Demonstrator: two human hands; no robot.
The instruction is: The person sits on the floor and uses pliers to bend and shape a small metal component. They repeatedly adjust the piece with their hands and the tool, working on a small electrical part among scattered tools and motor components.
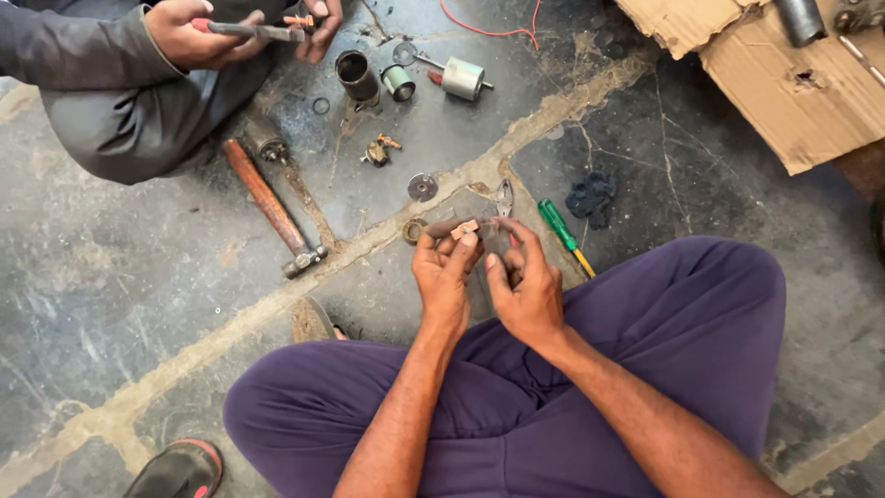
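Purple trousers (645,369) fill the near edge: the person sits cross-legged on the floor (120,286), forearms reaching out over the lap. The left hand (444,277) pinches a small brown part (461,228) between thumb and fingertips, lifted clear of the floor and tilted toward the face, probably for a close look. The right hand (527,290) meets it from the other side, fingers curled around a dark piece that touches the same part. What that piece is I cannot tell. Both hands are closed in a grip, neither loose.

Just beyond them lie pliers (504,196), a ring (413,231) and a green screwdriver (564,232), all within easy reach. A dark rag (590,196) lies near the screwdriver. A disc (423,187) sits a little farther out.

A hammer (272,207) lies slantwise to the left, its head nearest the sitter. Beyond it stand a dark cylinder (358,76), a small green-banded cylinder (399,82) and a pale one (463,78) on its side, spread apart so that each can be found.

At the top left a second person's hands (198,37) grip a metal rod (253,30) with an orange piece at its end, held over their own knee. Torn cardboard (793,83) covers the top right corner, and a sandal (180,470) shows at the bottom left.
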